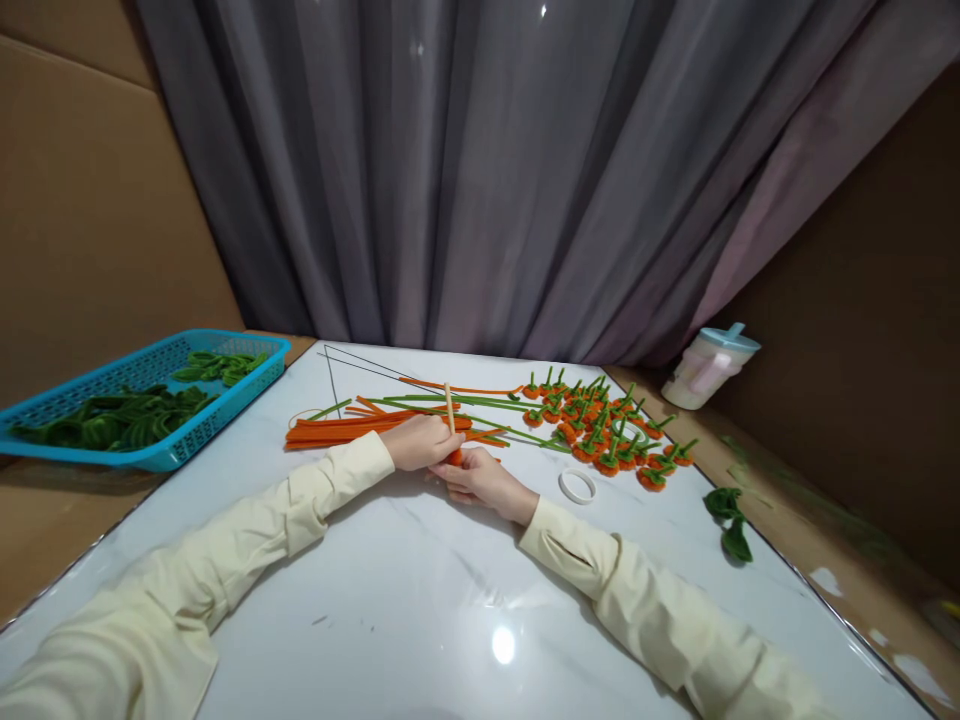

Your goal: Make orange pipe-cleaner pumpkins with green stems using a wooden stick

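Note:
Both my hands meet over the white table, their fingertips close together. A pale wooden stick (450, 405) stands upright out of the closed fingers of my left hand (421, 442). Pinched in my right hand (486, 482) is a small orange piece (455, 457), perhaps pipe cleaner; the fingers hide most of it. Just behind my left hand lies a bundle of orange pipe cleaners (330, 430), with green pipe cleaners (487, 400) beyond it. Several small orange pumpkins with green stems (607, 460) stand to the right.
A blue basket (169, 455) with green leaf shapes stands at the left. A white tape ring (577, 487) lies near my right wrist, and green leaves (736, 540) lie by the right edge. A lidded cup (709, 370) stands beyond. Thin dark wires (367, 362) lie at the back.

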{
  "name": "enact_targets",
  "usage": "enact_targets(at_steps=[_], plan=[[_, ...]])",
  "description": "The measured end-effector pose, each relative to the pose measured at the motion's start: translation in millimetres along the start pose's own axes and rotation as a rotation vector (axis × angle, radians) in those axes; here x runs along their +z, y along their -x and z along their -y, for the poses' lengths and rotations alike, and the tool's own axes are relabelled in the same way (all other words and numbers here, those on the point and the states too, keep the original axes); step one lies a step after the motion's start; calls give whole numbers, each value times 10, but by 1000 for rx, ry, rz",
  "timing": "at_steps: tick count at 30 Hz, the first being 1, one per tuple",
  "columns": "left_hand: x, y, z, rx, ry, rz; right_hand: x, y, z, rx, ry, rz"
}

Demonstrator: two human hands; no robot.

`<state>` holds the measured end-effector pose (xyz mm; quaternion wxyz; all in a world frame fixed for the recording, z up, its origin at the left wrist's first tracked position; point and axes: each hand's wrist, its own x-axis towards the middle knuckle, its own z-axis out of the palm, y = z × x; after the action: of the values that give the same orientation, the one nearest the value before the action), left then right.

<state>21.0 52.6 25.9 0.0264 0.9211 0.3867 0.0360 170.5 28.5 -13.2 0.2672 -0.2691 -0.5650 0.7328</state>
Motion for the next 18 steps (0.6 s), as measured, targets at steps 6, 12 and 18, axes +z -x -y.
enact_targets(at_steps=[6,12,18], plan=[[-5,-4,-9,6,17,-50,-10,14,-4,10,3,16],[-18,9,-10,80,52,-64,-24,6,-24,1,10,43],[-24,4,-39,97,59,-77,-1,-29,-90,-65,4,34]])
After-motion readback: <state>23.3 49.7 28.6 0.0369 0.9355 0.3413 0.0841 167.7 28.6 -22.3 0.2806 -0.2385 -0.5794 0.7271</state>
